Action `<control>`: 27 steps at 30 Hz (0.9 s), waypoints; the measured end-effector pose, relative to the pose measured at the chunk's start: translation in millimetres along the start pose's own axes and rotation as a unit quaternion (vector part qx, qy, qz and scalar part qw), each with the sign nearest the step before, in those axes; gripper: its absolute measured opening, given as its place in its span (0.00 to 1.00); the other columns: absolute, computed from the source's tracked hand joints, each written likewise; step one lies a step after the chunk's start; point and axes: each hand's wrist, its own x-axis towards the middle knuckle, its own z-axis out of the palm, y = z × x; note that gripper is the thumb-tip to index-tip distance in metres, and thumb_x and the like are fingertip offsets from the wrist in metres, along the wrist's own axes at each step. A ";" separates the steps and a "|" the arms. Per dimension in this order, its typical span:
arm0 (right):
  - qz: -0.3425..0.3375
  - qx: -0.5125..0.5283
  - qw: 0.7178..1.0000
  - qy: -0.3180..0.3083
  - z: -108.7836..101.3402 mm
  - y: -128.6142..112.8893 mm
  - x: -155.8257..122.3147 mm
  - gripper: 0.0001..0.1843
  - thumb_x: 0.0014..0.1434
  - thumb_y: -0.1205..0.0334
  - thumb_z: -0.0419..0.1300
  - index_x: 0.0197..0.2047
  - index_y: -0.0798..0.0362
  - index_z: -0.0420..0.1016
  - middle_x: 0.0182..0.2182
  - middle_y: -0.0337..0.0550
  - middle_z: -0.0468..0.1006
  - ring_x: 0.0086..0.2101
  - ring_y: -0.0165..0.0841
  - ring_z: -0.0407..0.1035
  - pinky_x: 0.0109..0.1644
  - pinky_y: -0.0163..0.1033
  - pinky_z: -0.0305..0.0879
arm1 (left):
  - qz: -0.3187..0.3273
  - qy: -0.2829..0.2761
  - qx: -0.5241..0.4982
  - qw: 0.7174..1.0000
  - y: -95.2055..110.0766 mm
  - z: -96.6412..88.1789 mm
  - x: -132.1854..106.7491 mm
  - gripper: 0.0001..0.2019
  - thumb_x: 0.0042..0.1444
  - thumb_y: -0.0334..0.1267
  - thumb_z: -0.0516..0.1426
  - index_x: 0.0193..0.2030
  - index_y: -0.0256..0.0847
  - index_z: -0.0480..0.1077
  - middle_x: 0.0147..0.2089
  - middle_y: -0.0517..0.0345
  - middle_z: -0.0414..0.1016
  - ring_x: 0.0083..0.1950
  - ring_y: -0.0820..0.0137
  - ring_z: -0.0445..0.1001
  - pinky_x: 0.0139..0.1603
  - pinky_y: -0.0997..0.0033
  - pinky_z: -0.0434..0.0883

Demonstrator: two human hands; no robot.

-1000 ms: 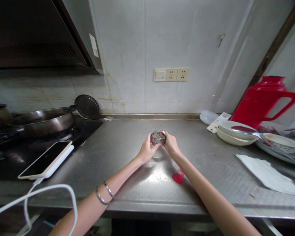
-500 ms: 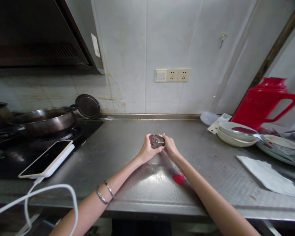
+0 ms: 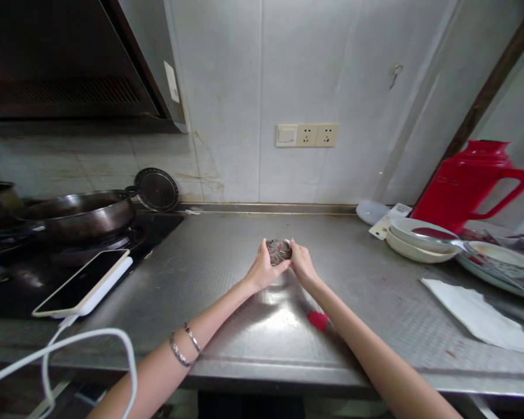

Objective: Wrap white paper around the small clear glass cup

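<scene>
A small, shiny, see-through-looking object [image 3: 279, 254] with dark brownish patches sits between my two hands, above the middle of the steel counter [image 3: 218, 250]. What kind of thing it is, I cannot make out. My left hand [image 3: 264, 269] grips its left side, with the thumb along the near edge. On the right side, my right hand [image 3: 303, 263] closes on it, fingertips at the upper rim. Below the hands a red item [image 3: 318, 320] lies on the counter, partly hidden by my right forearm.
At the left, a metal pan [image 3: 82, 215] stands on the black stove; a phone [image 3: 82, 282] with a white cable [image 3: 91, 333] lies near its edge. Stacked bowls [image 3: 421, 247], a red thermos jug [image 3: 467, 186] and a white paper sheet [image 3: 480, 314] are at the right.
The held object has turned or tilted slightly between my hands; its highlights look different. Both hands stay in nearly the same place and keep hold.
</scene>
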 end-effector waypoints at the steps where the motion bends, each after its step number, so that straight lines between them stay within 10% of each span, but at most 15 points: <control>1: 0.003 0.005 1.000 0.006 -1.1 -0.1 1.5 0.22 0.53 0.46 0.52 0.27 0.55 0.76 0.22 0.44 0.77 0.28 0.37 0.69 0.30 0.35 0.61 | -0.003 -0.016 -0.020 1.000 0.9 -0.5 0.7 0.41 0.42 0.43 0.66 0.61 0.36 0.54 0.58 0.39 0.65 0.61 0.53 0.63 0.62 0.49 0.58; 14: 0.003 0.045 0.999 -0.021 -2.2 -4.7 6.6 0.23 0.50 0.45 0.55 0.30 0.57 0.79 0.27 0.46 0.80 0.32 0.39 0.72 0.38 0.38 0.65 | -0.005 -0.096 -0.097 0.991 3.5 -4.6 2.8 0.36 0.37 0.37 0.69 0.53 0.36 0.61 0.52 0.44 0.72 0.53 0.58 0.72 0.56 0.54 0.66; 27: -0.055 -0.037 0.997 -0.032 5.4 -11.2 -13.9 0.28 0.56 0.42 0.48 0.29 0.57 0.77 0.28 0.45 0.78 0.31 0.35 0.68 0.35 0.36 0.61 | -0.004 0.070 0.087 0.994 6.9 -7.4 4.2 0.40 0.31 0.47 0.70 0.50 0.37 0.56 0.47 0.45 0.72 0.47 0.58 0.74 0.47 0.57 0.70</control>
